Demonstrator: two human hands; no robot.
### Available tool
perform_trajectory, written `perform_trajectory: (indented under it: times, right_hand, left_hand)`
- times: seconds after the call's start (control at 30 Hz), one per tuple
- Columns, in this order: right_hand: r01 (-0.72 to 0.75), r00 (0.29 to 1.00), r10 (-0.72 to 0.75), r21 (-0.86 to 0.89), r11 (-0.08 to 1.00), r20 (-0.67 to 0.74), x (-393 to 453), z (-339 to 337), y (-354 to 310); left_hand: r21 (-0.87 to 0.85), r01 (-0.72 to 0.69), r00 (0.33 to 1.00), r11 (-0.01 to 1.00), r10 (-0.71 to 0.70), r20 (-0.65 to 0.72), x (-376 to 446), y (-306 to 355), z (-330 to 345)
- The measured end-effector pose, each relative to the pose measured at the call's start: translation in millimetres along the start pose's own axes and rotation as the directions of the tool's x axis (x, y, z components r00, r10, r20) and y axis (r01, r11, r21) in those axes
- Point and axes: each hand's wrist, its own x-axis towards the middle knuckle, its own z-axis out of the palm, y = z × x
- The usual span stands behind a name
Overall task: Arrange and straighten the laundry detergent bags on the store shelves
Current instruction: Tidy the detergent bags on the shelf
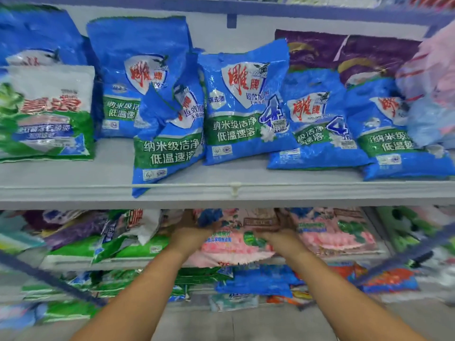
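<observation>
Three shelves are seen, and most of the job looks undone tbh. On the top shelf point(73, 190) the blue bags point(246, 102) are leaned every which way, and one slumped bag point(167, 143) is hung over the front edge. The shelf below is packed with tipped, piled bags too. There a pink bag point(236, 239), glossy and crumpled, is held at both sides near its top: the left hand point(194, 230) and right hand point(275, 232) are wrapped onto it. Whether the fingers are spread can't be told, since they're blurred and tucked under the shelf.
</observation>
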Motion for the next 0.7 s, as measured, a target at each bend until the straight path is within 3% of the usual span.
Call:
perform_trajectory:
  times: [0.13, 0.23, 0.37, 0.43, 0.5, 0.57, 0.6, 0.7]
  right_hand:
    - [0.107, 0.99, -0.114, -0.092, 0.99, -0.078, 10, -2, -22]
    - [0.165, 0.985, -0.17, -0.145, 0.976, -0.026, 6, -11, -45]
    - [0.133, 0.99, -0.143, -0.315, 0.94, -0.008, 6, -9, -28]
    - [0.082, 0.996, -0.089, -0.208, 0.975, -0.028, 3, -8, -15]
    - [0.016, 0.999, -0.014, 0.074, 0.997, -0.029, 1, -13, -9]
    - [-0.05, 0.999, 0.051, 0.314, 0.948, 0.005, -2, -17, -9]
    - [-0.041, 0.999, 0.047, 0.304, 0.952, -0.012, -2, -17, -7]
    - [-0.009, 0.996, -0.004, -0.14, 0.99, -0.091, 3, -17, -1]
  left_hand:
    - [-0.062, -0.091, 0.996, 0.994, 0.092, 0.018, -6, 27, -5]
    - [0.059, 0.072, 0.996, 0.996, -0.075, 0.048, -4, 45, -10]
    - [0.151, -0.044, 0.998, 0.988, 0.036, 0.056, 2, 40, -5]
    - [0.106, -0.031, 0.999, 0.994, 0.028, 0.029, 3, 35, 1]
    - [0.15, -0.048, 0.999, 0.987, 0.05, -0.009, 2, 32, 1]
    - [0.153, -0.076, 0.995, 0.985, 0.085, -0.054, 1, 29, 2]
    - [0.161, -0.089, 0.992, 0.983, 0.102, -0.072, 2, 26, 3]
    - [0.294, -0.115, 0.975, 0.949, 0.164, -0.148, 4, 16, 6]
